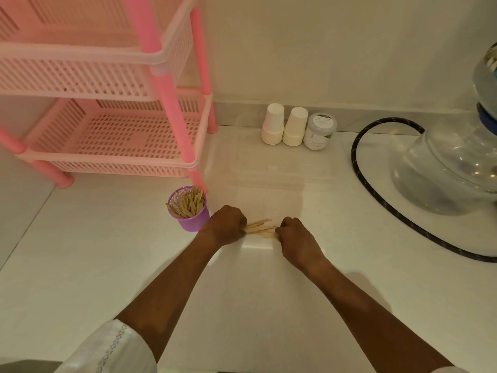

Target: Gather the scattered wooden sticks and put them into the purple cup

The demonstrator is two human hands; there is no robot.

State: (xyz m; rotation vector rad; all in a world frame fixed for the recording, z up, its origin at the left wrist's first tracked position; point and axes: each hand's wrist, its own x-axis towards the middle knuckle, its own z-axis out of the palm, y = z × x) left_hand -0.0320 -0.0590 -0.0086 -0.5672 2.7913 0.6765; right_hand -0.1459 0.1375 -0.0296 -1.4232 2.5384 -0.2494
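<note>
A purple mesh cup stands on the white counter, holding several wooden sticks that lean upright. Just right of it lies a small bundle of wooden sticks flat on the counter. My left hand is closed on the bundle's left end, close beside the cup. My right hand is curled at the bundle's right end, fingertips touching the stick tips. The parts of the sticks under both hands are hidden.
A pink two-tier plastic rack stands at the back left, one leg right behind the cup. Two stacks of white paper cups and a jar sit by the wall. A glass vessel with a black hose occupies the right.
</note>
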